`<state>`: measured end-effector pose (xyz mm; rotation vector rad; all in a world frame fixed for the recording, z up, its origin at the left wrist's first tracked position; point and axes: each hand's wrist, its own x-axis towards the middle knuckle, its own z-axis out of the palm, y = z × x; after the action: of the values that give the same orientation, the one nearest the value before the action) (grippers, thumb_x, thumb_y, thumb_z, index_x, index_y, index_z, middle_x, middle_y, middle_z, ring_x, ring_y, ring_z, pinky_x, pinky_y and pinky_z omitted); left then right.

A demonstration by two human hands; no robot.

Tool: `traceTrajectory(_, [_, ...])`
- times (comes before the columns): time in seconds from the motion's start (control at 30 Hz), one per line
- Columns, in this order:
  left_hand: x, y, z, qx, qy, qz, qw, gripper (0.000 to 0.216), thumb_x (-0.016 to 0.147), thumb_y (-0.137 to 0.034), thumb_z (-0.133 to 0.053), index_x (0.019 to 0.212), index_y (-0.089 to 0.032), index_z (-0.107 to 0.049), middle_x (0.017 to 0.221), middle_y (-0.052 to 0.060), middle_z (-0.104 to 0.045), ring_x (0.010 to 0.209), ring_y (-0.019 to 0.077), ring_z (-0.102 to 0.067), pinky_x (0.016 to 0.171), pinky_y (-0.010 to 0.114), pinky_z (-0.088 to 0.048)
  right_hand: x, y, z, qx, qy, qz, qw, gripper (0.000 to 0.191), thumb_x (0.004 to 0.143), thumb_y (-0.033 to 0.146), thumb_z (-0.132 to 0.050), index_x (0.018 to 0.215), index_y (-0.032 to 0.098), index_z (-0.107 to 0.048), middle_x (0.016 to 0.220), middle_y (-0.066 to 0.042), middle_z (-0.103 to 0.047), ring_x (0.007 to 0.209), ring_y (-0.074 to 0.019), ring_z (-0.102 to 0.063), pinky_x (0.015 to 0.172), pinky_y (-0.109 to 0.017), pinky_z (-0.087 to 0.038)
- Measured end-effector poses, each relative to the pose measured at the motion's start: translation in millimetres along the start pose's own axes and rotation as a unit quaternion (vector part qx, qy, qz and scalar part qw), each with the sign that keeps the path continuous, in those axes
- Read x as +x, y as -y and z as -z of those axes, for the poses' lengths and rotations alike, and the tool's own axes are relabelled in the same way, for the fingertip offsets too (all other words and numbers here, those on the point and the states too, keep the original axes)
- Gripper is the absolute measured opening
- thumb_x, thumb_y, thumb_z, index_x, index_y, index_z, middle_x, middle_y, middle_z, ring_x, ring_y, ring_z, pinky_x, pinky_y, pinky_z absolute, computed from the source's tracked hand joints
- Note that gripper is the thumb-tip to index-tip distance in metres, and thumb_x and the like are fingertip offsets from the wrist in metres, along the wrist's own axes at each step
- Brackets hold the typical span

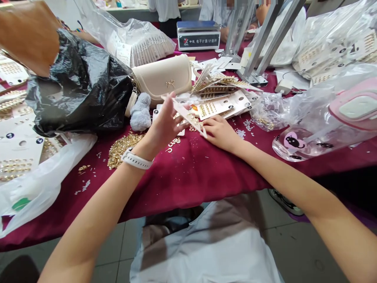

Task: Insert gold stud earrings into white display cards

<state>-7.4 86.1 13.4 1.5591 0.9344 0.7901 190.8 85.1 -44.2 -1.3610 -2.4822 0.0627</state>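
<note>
A white earring card (186, 112) is held at a slant above the table, nearly edge-on to me, with gold earrings along its lower part. My left hand (162, 125), wearing a white watch strap, grips the card from the left between thumb and fingers. At the card's lower right end, the curled fingers of my right hand (220, 133) close on its edge; whether they also hold an earring is hidden. Below the card lie several loose gold earrings (173, 144). A heap of small gold pieces (122, 149) sits left of my left wrist.
Behind my hands are a cream handbag (161, 76), a grey plush charm (140, 113) and stacked earring cards (219, 104). A black plastic bag (79, 86) stands left, a clear bottle (312, 141) right. Farther back are a scale (198, 37), metal posts (260, 43) and other people.
</note>
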Motion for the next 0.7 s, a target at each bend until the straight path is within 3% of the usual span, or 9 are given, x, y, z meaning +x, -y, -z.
traceTrajectory(0.07, [-1.8, 13.1, -2.7, -0.064, -0.032, -0.031, 0.997, 0.068, 0.093, -0.058, -0.028, 0.147, -0.025, -0.005, 0.149, 0.010, -0.037, 0.139, 0.0209, -0.037, 0.100, 0.037, -0.047, 0.3, -0.7, 0.9, -0.021, -0.004, -0.003, 1.000, 0.031, 0.091, 0.026, -0.048, 0.103, 0.011, -0.072, 0.116, -0.013, -0.065, 0.107, -0.0274, -0.049, 0.100, -0.042, -0.038])
traceTrajectory(0.13, [-3.6, 22.5, -6.4, -0.165, -0.047, -0.047, 0.984, 0.070, 0.082, -0.058, -0.055, 0.139, -0.027, -0.030, 0.143, 0.005, -0.045, 0.137, 0.0223, -0.039, 0.101, 0.034, -0.046, 0.0, -2.0, 0.7, -0.035, -0.022, -0.006, 0.999, 0.029, 0.090, 0.025, -0.049, 0.104, 0.010, -0.071, 0.116, -0.014, -0.064, 0.105, -0.0281, -0.050, 0.098, -0.043, -0.040])
traceTrajectory(0.23, [-7.2, 26.3, -11.5, -0.256, -0.036, -0.051, 0.965, 0.069, 0.066, -0.057, -0.074, 0.122, -0.024, -0.052, 0.131, 0.003, -0.055, 0.134, 0.0238, -0.043, 0.100, 0.030, -0.046, -0.8, -4.6, -1.6, -0.038, -0.039, -0.003, 0.998, 0.033, 0.089, 0.024, -0.050, 0.114, 0.008, -0.066, 0.117, -0.015, -0.063, 0.103, -0.0286, -0.050, 0.096, -0.043, -0.042])
traceTrajectory(0.43, [-11.3, 19.4, -13.3, -0.323, -0.045, -0.040, 0.944, 0.070, 0.068, -0.070, -0.066, 0.114, -0.017, -0.061, 0.111, 0.008, -0.067, 0.118, 0.0291, -0.055, 0.097, 0.039, -0.048, -1.4, -6.0, -2.6, -0.003, -0.023, -0.003, 1.000, 0.026, 0.091, 0.026, -0.049, 0.100, 0.015, -0.071, 0.106, -0.010, -0.068, 0.098, -0.0258, -0.050, 0.092, -0.041, -0.040])
traceTrajectory(0.57, [-9.8, 17.2, -13.7, -0.347, -0.054, -0.059, 0.934, 0.080, 0.074, -0.080, -0.045, 0.109, -0.010, -0.066, 0.098, 0.011, -0.069, 0.092, 0.0230, -0.062, 0.087, 0.037, -0.051, -1.9, -4.8, -0.5, 0.026, -0.029, -0.011, 0.999, 0.021, 0.090, 0.023, -0.052, 0.095, 0.017, -0.071, 0.100, -0.006, -0.070, 0.094, -0.0236, -0.051, 0.091, -0.039, -0.040])
traceTrajectory(0.7, [-8.9, 15.9, -15.6, -0.361, -0.066, -0.051, 0.929, 0.083, 0.073, -0.081, -0.043, 0.105, -0.008, -0.067, 0.093, 0.012, -0.068, 0.083, 0.0199, -0.061, 0.079, 0.033, -0.053, -1.4, -4.8, -1.0, 0.035, -0.032, -0.026, 0.999, 0.021, 0.089, 0.021, -0.054, 0.099, 0.015, -0.070, 0.103, -0.007, -0.070, 0.094, -0.0231, -0.052, 0.092, -0.038, -0.039])
